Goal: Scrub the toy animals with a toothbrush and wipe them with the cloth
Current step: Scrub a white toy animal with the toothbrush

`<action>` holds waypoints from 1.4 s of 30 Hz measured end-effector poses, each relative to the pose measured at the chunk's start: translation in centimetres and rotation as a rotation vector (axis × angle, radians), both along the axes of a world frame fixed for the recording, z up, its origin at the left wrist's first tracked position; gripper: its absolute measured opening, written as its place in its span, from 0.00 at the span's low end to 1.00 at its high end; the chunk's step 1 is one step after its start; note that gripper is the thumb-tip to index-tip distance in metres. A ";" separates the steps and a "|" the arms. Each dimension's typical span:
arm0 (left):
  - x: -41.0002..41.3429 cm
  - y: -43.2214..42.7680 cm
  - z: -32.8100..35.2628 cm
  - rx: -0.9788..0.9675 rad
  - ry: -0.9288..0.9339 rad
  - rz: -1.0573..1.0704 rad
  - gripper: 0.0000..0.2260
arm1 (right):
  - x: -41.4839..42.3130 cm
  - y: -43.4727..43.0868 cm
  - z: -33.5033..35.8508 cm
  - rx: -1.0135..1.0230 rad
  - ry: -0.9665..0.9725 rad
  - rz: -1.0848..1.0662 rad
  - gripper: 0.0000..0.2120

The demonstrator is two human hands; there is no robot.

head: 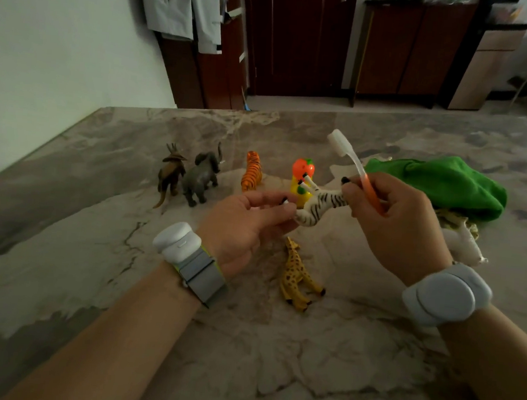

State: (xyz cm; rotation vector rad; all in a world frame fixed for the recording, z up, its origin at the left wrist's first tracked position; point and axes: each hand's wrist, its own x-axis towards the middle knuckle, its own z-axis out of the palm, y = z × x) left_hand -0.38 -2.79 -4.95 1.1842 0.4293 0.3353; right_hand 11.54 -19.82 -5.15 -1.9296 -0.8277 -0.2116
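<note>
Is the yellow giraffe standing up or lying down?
Lying down. The giraffe is on its side on the table, with its legs sticking out sideways instead of under it.

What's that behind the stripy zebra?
An orange-and-yellow plastic toy stands behind the black-and-white striped toy zebra. Its lower half is covered, so its shape is unclear.

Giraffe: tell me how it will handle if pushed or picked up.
The giraffe looks like moulded plastic, so it is probably stiff and light. It seems to lie on its side on the glossy table, so a push would likely slide it rather than tip it.
</note>
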 end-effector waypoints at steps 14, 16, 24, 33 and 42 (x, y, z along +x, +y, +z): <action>0.0 1.4 0.4 0.058 -0.120 0.274 0.10 | -0.7 0.5 -0.4 -0.076 0.070 0.235 0.12; 0.0 1.5 0.4 0.052 -0.134 0.308 0.10 | -1.0 0.5 -0.3 -0.158 0.029 0.287 0.10; 0.1 1.3 0.4 0.018 -0.171 0.313 0.08 | -1.0 0.4 -0.7 -0.239 0.005 0.318 0.10; 0.1 1.6 0.3 -0.006 -0.145 0.296 0.08 | -1.0 0.4 -0.9 -0.172 -0.042 0.247 0.09; 0.1 1.4 0.3 0.014 -0.143 0.261 0.08 | -0.4 0.1 -0.5 -0.068 0.017 0.196 0.15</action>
